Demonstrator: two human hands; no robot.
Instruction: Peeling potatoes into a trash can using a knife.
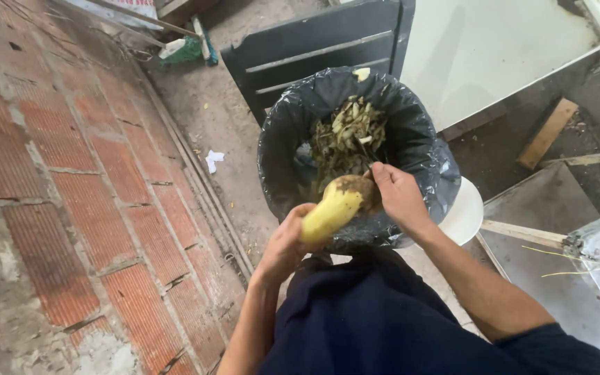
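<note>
1. To the left of both hands runs a red brick wall (71,208), with a scrap of white paper (213,160) on the dirt floor.
2. The left hand (282,246) is clamped around the lower end of a yellow plantain (335,208).
3. The right hand (397,194) pinches the plantain's brown tip, just above the black-lined bin (425,153) of peelings.
4. A loose grip could likely drop the fruit into the waste.

Red brick wall (57,180), dark slatted panel (314,48), wooden plank (548,133)
</note>
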